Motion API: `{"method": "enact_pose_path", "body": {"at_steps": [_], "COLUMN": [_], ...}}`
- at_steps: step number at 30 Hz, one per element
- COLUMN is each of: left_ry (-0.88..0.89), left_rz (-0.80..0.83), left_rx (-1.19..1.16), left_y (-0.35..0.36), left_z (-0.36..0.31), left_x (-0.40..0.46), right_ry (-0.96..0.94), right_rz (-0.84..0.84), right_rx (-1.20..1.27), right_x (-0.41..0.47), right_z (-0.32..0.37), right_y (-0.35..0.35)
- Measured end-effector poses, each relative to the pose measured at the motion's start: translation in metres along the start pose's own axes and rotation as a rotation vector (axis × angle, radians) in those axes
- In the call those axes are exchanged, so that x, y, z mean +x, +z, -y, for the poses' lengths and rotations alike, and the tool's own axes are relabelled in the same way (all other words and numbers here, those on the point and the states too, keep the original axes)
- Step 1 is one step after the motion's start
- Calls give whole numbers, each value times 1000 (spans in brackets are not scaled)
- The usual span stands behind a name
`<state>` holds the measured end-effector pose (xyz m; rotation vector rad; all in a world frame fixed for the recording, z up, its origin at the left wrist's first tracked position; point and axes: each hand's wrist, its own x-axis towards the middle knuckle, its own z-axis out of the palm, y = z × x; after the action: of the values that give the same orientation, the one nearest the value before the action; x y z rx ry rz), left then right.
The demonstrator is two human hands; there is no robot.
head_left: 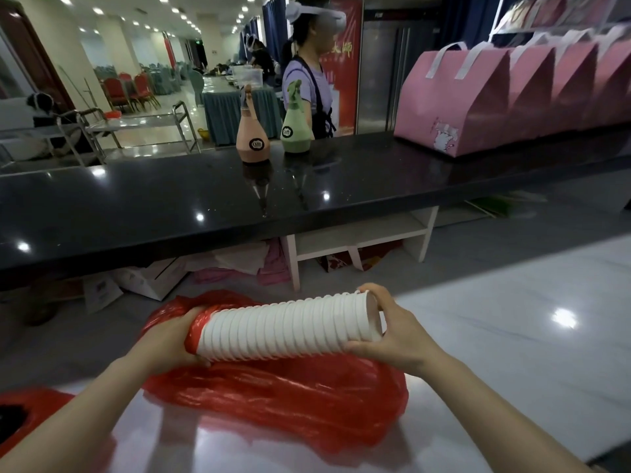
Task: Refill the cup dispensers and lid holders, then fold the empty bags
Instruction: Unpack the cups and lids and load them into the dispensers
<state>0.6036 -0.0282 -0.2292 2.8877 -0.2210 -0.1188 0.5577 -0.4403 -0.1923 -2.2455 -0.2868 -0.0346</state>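
Note:
A long stack of white paper cups (pixel 286 331) lies sideways above a white counter (pixel 512 336), held at both ends. My left hand (pixel 170 339) grips its left end, where the mouth of a red plastic bag (pixel 280 390) still wraps the cups. My right hand (pixel 389 332) grips the right end, fingers curled around the outermost cup's rim. The rest of the red bag lies crumpled on the counter beneath the stack.
Beyond the white counter runs a black glossy counter (pixel 170 213) with a pink spray bottle (pixel 252 131), a green spray bottle (pixel 296 121) and pink gift bags (pixel 478 100). Another red bag (pixel 24 418) lies at the lower left. A person (pixel 307 80) stands behind the black counter.

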Motion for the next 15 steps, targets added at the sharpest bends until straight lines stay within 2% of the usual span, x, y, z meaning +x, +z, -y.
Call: {"method": "enact_pose_path", "body": {"at_steps": [5, 10, 15], "left_ry": [-7, -10, -97], "left_rz": [-39, 46, 37], "left_rx": [-38, -93, -66], "left_y": [6, -4, -15], "left_z": [-1, 2, 25], "left_x": [0, 3, 1], "right_ry": [74, 172, 308], "right_rz": [37, -138, -164], "right_rx": [365, 599, 915], "right_x": [2, 3, 0], "right_z": [0, -11, -37], "right_y": [9, 12, -1]}}
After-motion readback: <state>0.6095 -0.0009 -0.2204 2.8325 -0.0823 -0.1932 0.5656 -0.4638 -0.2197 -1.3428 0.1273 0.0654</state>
